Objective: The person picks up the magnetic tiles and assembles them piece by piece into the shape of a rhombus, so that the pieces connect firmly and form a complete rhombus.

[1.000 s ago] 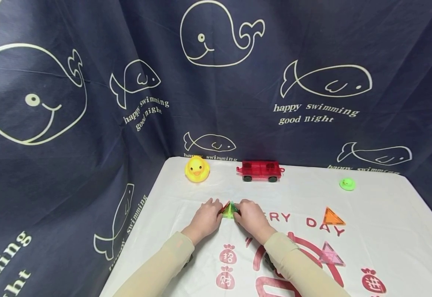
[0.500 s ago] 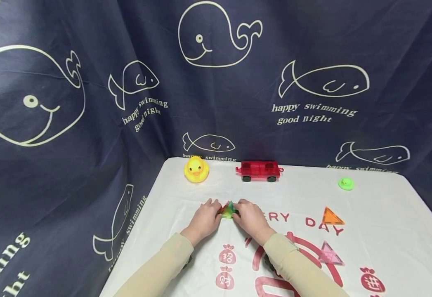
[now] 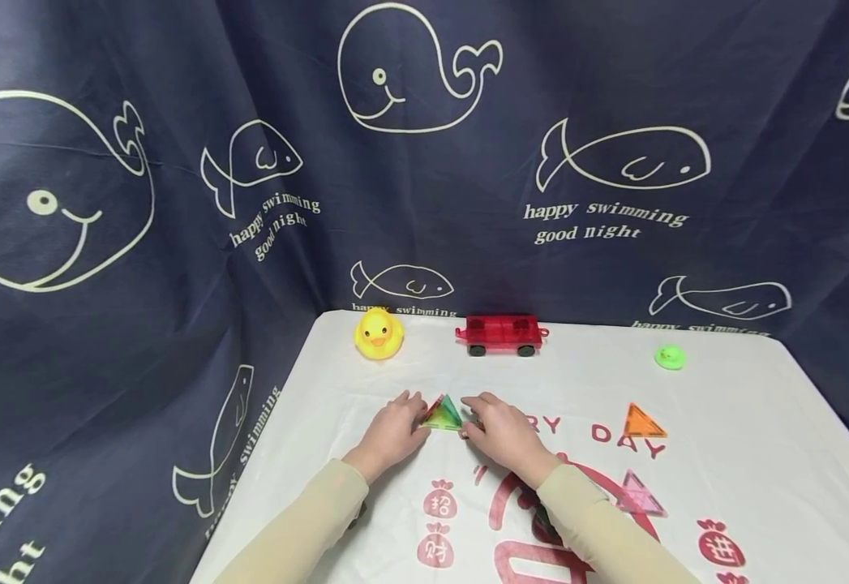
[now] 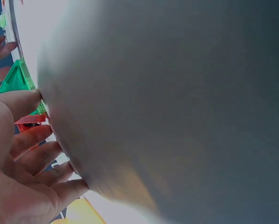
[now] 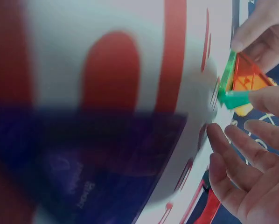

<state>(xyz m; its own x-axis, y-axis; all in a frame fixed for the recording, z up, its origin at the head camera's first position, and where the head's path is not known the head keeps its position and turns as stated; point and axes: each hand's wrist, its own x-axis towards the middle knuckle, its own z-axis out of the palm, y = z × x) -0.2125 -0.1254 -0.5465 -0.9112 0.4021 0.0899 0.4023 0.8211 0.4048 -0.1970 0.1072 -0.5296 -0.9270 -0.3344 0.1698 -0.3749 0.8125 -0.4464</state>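
From the head view, a small pyramid point(image 3: 443, 414) of see-through triangular tiles stands point up on the white tablecloth point(image 3: 336, 357), between the two hands; its front is yellow-green, its right side deeper green, and red shows at the left. The left hand point(image 3: 389, 430) lies close against its left corner, thumb and fingers spread apart without a grip; the right hand point(image 3: 506, 430) is loose and holds nothing, thumb by the right corner. In the left wrist view, the green tile point(image 4: 14, 80) slopes up solid-edged behind the thumb, with the red tile point(image 4: 31, 120) beside the index finger. In the right wrist view, the tiles meet at slanting edges, the red one glowing orange, and the right fingers point(image 5: 251, 144) are parted.
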